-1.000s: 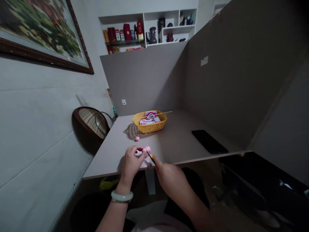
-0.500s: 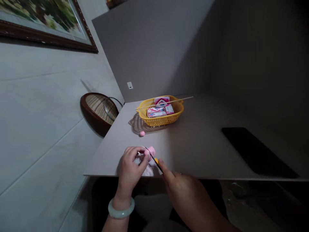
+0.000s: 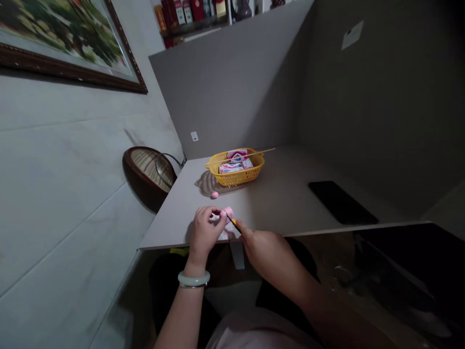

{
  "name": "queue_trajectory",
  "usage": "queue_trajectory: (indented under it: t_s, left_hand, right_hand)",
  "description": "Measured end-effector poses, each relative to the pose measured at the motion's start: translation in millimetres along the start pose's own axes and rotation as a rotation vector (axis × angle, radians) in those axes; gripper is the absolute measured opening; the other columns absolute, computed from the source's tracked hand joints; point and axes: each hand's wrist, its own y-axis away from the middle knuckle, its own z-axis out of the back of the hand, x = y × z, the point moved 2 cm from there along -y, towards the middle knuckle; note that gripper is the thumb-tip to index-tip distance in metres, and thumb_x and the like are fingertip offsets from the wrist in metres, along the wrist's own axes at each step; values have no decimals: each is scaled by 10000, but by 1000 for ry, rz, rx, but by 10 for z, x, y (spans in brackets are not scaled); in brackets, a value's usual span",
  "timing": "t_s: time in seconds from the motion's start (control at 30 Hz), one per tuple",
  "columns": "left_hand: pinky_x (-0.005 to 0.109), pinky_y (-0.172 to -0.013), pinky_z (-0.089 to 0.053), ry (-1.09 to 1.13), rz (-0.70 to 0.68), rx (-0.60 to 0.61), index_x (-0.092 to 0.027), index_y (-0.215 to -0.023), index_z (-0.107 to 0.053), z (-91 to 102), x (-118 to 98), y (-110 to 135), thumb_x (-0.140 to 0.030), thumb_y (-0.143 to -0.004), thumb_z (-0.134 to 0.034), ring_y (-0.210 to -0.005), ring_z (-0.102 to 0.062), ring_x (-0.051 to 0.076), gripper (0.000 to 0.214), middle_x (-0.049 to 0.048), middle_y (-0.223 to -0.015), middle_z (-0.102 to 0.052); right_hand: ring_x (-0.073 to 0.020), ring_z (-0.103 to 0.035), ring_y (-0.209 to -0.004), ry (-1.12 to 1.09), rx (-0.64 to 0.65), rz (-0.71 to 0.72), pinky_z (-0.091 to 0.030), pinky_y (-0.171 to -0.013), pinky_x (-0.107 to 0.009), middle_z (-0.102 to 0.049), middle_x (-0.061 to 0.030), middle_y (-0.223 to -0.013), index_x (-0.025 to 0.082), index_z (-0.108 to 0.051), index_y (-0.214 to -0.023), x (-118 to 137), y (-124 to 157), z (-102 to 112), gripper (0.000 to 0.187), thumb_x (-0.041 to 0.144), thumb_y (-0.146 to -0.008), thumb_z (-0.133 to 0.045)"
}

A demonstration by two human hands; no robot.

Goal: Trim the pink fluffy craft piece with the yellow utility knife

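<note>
My left hand (image 3: pixel 204 231), with a pale green bangle (image 3: pixel 193 279) on the wrist, is closed on a small pink soft piece (image 3: pixel 228 213) held over a white scrap (image 3: pixel 222 234) at the near edge of the grey table (image 3: pixel 286 198). My right hand (image 3: pixel 262 246) pinches a thin tool with a yellow handle and dark tip (image 3: pixel 234 223). The tip touches the pink piece. A second small pink ball (image 3: pixel 214 195) lies loose on the table beyond my hands.
A yellow basket (image 3: pixel 238 177) with small packets and a thin wooden stick (image 3: pixel 254 154) across its rim stands at the back. A dark phone (image 3: pixel 342 202) lies to the right. Grey partition walls enclose the table. A brown round object (image 3: pixel 141 174) leans at the left wall.
The camera has tilted and shifted, so the shelf shows at the top again. Both hands stay at the pink piece, with the tool tip still against it.
</note>
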Motion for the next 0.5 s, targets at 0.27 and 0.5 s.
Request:
queue_trajectory:
  t_s: [0.27,0.5]
  left_hand:
    - [296,-777,-487,21,23,11,-220,-825,-652,-14,39,8,-299,-863,-608,-885,-599,178,98,22,-860,-666]
    - [291,-763,-474,-23,-6,-37,-220,-810,-644,-34,53,4,-269,-844,-627,-843,-597,174,62,14,-838,-657]
  right_hand:
    - [-196,-729,-689,-35,-24,-44,-413,-538,-228,-770,-67,-814,254,-436,-1462,11,19,-22,478,188,-990,-387]
    - [-198,-732,-704,-28,-41,-30,-406,-538,-224,-774,-71,-838,261,-449,-1454,-8,9,-20,466,204,-996,-392]
